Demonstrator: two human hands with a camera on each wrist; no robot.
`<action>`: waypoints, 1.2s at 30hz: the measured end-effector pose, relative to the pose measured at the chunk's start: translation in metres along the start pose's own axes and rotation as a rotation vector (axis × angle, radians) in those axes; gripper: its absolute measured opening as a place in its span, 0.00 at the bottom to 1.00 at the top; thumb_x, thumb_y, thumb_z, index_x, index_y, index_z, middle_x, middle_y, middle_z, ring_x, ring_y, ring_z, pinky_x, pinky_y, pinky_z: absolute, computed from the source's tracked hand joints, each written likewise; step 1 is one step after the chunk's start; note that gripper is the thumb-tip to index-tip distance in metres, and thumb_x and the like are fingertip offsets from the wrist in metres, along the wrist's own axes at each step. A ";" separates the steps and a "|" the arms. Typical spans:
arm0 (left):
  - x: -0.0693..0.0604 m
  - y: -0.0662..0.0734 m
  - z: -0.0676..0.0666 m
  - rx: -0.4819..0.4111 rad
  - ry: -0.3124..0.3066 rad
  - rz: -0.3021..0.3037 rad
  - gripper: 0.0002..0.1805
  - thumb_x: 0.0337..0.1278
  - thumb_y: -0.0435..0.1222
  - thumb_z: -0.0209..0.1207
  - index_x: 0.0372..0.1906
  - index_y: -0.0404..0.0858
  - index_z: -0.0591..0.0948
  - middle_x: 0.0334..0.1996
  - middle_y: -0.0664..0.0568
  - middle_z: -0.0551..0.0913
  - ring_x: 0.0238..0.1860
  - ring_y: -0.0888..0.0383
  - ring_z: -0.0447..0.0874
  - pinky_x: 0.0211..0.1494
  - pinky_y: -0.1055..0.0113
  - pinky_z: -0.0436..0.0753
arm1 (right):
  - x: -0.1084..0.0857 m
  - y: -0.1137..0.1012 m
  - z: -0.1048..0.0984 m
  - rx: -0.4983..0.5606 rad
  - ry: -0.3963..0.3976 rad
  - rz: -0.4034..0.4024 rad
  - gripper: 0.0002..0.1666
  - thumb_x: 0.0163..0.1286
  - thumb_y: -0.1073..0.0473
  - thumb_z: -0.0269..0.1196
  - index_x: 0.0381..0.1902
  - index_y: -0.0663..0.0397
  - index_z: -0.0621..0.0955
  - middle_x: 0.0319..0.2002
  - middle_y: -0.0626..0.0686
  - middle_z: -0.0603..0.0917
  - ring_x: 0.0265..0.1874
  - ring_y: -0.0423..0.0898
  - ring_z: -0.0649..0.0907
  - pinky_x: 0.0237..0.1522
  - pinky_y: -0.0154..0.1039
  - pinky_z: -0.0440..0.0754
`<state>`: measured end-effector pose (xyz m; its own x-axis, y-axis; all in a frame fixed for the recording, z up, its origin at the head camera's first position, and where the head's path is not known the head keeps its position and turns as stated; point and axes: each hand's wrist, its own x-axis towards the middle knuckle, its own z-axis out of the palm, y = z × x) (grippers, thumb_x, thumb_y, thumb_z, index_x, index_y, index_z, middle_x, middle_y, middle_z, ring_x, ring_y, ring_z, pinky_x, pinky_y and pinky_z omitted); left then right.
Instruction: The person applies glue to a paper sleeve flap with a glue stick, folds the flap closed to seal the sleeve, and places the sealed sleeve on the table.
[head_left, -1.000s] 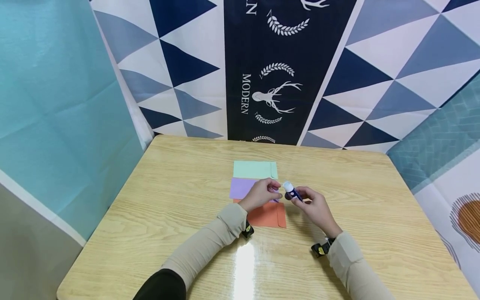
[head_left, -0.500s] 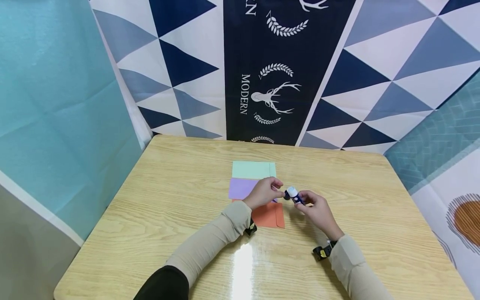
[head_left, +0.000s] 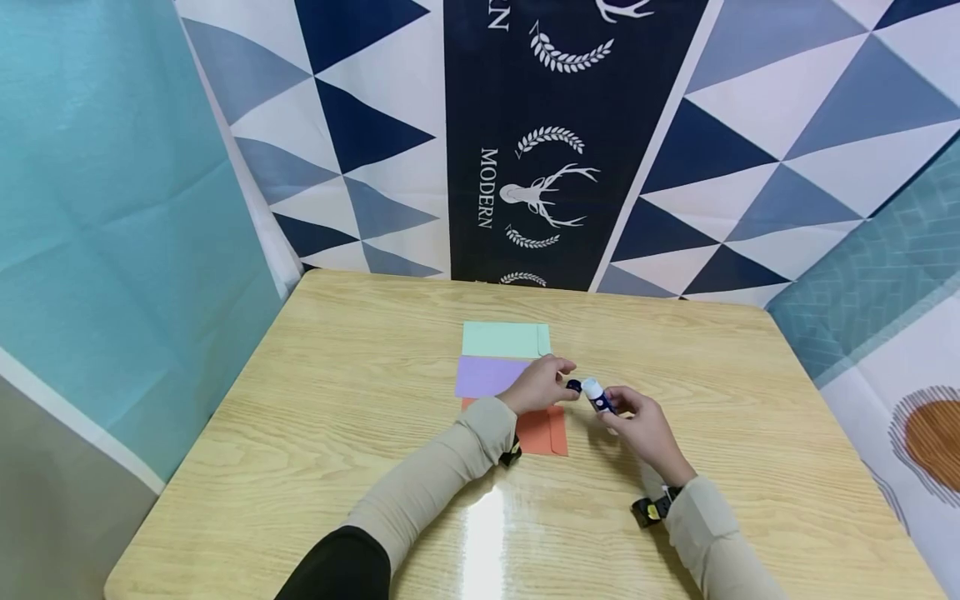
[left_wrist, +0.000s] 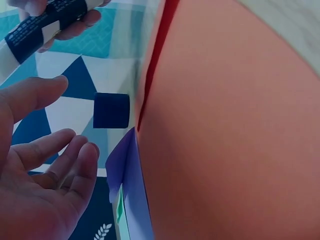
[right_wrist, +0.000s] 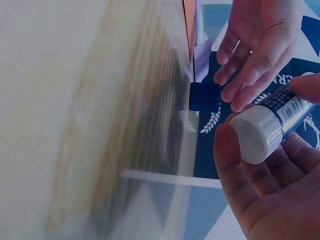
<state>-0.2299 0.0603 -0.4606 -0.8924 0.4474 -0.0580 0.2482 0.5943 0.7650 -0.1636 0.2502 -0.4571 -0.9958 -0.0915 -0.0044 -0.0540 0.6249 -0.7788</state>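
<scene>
My right hand [head_left: 637,423] holds a glue stick [head_left: 598,395] with a dark blue label, its white end tilted up and to the left. The dark blue cap [head_left: 573,385] stands on the table, just left of the glue stick. My left hand [head_left: 537,387] is beside that cap, thumb and fingers spread; in the left wrist view a gap separates the fingertips [left_wrist: 89,152] from the cap [left_wrist: 111,110]. Under and behind the left hand lie an orange envelope [head_left: 542,433], a purple envelope [head_left: 483,377] with its flap raised, and a light green envelope [head_left: 501,339].
The wooden table [head_left: 337,400] carries the envelopes in a column at its middle. Patterned cloth [head_left: 525,125] hangs behind its far edge, and a teal sheet [head_left: 112,208] hangs along the left side.
My left hand has moved right, across the envelopes to the cap. The glue stick in my right hand has shifted slightly right and down, away from the cap.
</scene>
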 end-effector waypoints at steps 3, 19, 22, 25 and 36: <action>0.002 0.001 0.003 0.057 -0.003 0.007 0.29 0.57 0.38 0.67 0.64 0.37 0.76 0.55 0.47 0.78 0.50 0.57 0.80 0.46 0.76 0.78 | -0.001 0.001 0.000 0.007 -0.002 -0.003 0.19 0.65 0.61 0.64 0.51 0.65 0.79 0.41 0.59 0.82 0.38 0.39 0.77 0.38 0.31 0.76; 0.005 0.005 0.013 0.247 -0.049 -0.032 0.31 0.57 0.43 0.67 0.66 0.43 0.74 0.54 0.48 0.79 0.44 0.61 0.75 0.46 0.75 0.74 | -0.003 -0.002 -0.004 0.021 -0.002 -0.014 0.19 0.66 0.61 0.64 0.52 0.65 0.79 0.41 0.59 0.83 0.36 0.36 0.77 0.37 0.31 0.77; 0.006 0.004 0.015 0.251 -0.055 -0.029 0.30 0.57 0.43 0.67 0.65 0.44 0.75 0.53 0.49 0.79 0.43 0.62 0.75 0.45 0.75 0.74 | -0.003 -0.001 -0.005 0.019 -0.003 -0.016 0.19 0.66 0.61 0.64 0.52 0.65 0.79 0.42 0.59 0.83 0.36 0.36 0.77 0.37 0.31 0.77; 0.006 0.003 0.015 0.251 -0.053 -0.019 0.27 0.57 0.42 0.67 0.62 0.44 0.78 0.51 0.50 0.81 0.44 0.62 0.75 0.46 0.75 0.74 | -0.003 -0.001 -0.005 0.023 -0.007 -0.016 0.19 0.66 0.61 0.64 0.52 0.65 0.79 0.42 0.60 0.83 0.36 0.36 0.77 0.37 0.31 0.77; 0.004 0.005 0.015 0.214 -0.065 0.010 0.17 0.56 0.36 0.68 0.51 0.42 0.83 0.46 0.54 0.86 0.44 0.62 0.80 0.48 0.75 0.76 | -0.004 -0.002 -0.006 0.031 -0.007 -0.009 0.20 0.66 0.60 0.63 0.54 0.65 0.79 0.42 0.60 0.83 0.37 0.37 0.77 0.37 0.31 0.77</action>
<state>-0.2270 0.0748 -0.4666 -0.8650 0.4921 -0.0975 0.3375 0.7146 0.6127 -0.1597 0.2540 -0.4524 -0.9947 -0.1027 -0.0017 -0.0606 0.5998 -0.7979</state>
